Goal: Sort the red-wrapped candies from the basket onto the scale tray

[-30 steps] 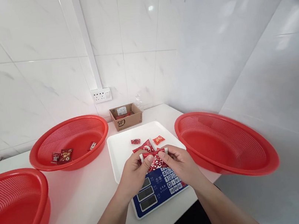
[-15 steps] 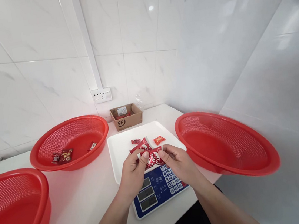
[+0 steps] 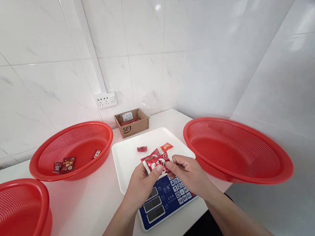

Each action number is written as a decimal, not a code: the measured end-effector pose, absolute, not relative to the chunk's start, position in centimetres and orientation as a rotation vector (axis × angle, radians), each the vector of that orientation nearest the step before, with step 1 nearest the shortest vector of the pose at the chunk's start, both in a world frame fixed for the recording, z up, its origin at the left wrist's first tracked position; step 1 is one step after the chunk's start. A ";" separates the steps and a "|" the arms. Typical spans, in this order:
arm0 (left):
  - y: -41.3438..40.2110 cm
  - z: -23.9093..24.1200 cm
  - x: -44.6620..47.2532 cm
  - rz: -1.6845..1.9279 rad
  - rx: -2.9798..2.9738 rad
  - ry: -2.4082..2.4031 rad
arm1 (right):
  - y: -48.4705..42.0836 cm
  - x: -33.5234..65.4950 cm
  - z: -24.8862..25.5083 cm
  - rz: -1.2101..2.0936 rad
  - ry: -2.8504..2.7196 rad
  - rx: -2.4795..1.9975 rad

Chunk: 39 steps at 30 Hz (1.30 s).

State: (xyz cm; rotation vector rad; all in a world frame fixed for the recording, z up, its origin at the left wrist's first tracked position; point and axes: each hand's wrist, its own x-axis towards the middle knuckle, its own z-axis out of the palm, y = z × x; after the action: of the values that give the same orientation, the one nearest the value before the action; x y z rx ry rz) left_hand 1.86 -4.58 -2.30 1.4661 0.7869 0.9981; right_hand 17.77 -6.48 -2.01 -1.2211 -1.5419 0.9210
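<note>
Over the scale, both my hands are closed on a red candy wrapper packet [image 3: 157,163] with white marks and pale crimped ends. My left hand [image 3: 140,184] pinches its left part, thumb on top. From the right, my right hand [image 3: 188,173] grips it near the other end. A second red packet [image 3: 151,155] shows just behind; whether it is held or lies on the pan I cannot tell. Farther back on the white pan [image 3: 125,158] of the digital scale lie a small dark-red candy [image 3: 142,149] and an orange-red candy [image 3: 167,146].
A red plastic basket [image 3: 284,162] stands to the right. On the left are another red basket [image 3: 68,133] holding several small packets and a nearer red basket [image 3: 43,198]. Behind the scale sits a cardboard box [image 3: 137,127] with red items inside, below a wall socket [image 3: 105,100].
The packet in my hands has been turned, so its large dark character on white no longer faces me. The packet behind it now lies at a different angle, close to the orange-red candy.
</note>
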 end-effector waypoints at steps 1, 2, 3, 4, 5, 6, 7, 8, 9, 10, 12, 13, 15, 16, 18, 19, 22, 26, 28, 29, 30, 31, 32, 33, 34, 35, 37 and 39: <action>-4.6 -2.3 1.9 0.995 1.460 0.779 | -6.5 17.7 -2.1 0.925 -1.534 -1.220; -4.6 -2.3 1.9 0.993 1.456 0.768 | -6.5 17.7 -2.1 0.929 -1.526 -1.219; -4.6 -2.3 1.9 0.988 1.454 0.755 | -6.5 17.7 -2.2 0.934 -1.520 -1.217; -4.5 -2.2 1.9 0.983 1.452 0.743 | -6.6 17.6 -2.2 0.938 -1.515 -1.213; -4.5 -2.2 1.9 0.976 1.450 0.731 | -6.6 17.6 -2.2 0.945 -1.509 -1.208; -4.5 -2.2 1.9 0.969 1.444 0.722 | -6.6 17.5 -2.3 0.955 -1.503 -1.202; -4.5 -2.2 1.9 0.965 1.433 0.719 | -6.6 17.5 -2.3 0.967 -1.494 -1.195; -4.5 -2.2 1.9 0.966 1.416 0.723 | -6.6 17.5 -2.3 0.980 -1.485 -1.188; -4.5 -2.2 1.9 0.970 1.394 0.732 | -6.6 17.5 -2.3 0.993 -1.478 -1.182; -4.5 -2.2 1.9 0.977 1.371 0.742 | -6.6 17.6 -2.3 1.007 -1.478 -1.175; -4.5 -2.3 1.8 0.983 1.334 0.755 | -6.5 17.7 -2.3 1.032 -1.495 -1.153; -4.5 -2.3 1.8 0.981 1.327 0.752 | -6.5 17.7 -2.2 1.046 -1.510 -1.143; -4.6 -2.2 1.8 0.968 1.332 0.732 | -6.4 17.8 -2.2 1.070 -1.529 -1.134; -4.7 -2.1 1.8 0.959 1.342 0.722 | -6.4 17.8 -2.1 1.076 -1.535 -1.138; -4.8 -2.0 1.8 0.939 1.370 0.699 | -6.4 17.8 -2.1 1.070 -1.547 -1.163; -4.9 -1.9 1.9 0.928 1.389 0.688 | -6.5 17.8 -2.1 1.055 -1.552 -1.179; -5.0 -1.6 2.0 0.908 1.446 0.649 | -6.6 17.8 -2.0 0.988 -1.561 -1.209; -5.0 -1.7 2.0 0.921 1.448 0.653 | -6.8 17.8 -1.8 0.952 -1.570 -1.190; -5.0 -1.8 1.9 0.921 1.426 0.669 | -6.8 17.8 -1.8 0.982 -1.566 -1.175; -5.0 -1.8 1.9 0.919 1.417 0.674 | -6.8 17.8 -1.8 1.006 -1.563 -1.165; -5.0 -1.8 1.8 0.917 1.411 0.676 | -6.8 17.8 -1.8 1.029 -1.560 -1.157; -5.0 -1.8 1.8 0.913 1.410 0.673 | -6.8 17.8 -1.9 1.047 -1.558 -1.152; -5.0 -1.7 1.8 0.910 1.410 0.668 | -6.8 17.8 -2.0 1.058 -1.555 -1.153; -5.0 -1.7 1.7 0.906 1.409 0.660 | -6.7 17.7 -2.0 1.063 -1.551 -1.160; -5.1 -1.6 1.7 0.901 1.410 0.652 | -6.7 17.7 -2.1 1.062 -1.548 -1.173; -5.1 -1.5 1.7 0.894 1.412 0.645 | -6.7 17.7 -2.1 1.053 -1.548 -1.188; -5.1 -1.4 1.7 0.882 1.426 0.636 | -6.7 17.6 -2.2 1.006 -1.563 -1.210; -5.1 -1.4 1.8 0.882 1.450 0.632 | -6.7 17.6 -2.1 0.928 -1.594 -1.214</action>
State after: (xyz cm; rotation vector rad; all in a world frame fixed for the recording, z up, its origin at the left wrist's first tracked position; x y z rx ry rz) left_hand 1.77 -5.07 -1.38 1.4498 0.6323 0.8824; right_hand 17.60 -6.73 -2.13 -1.2142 -1.5938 0.9280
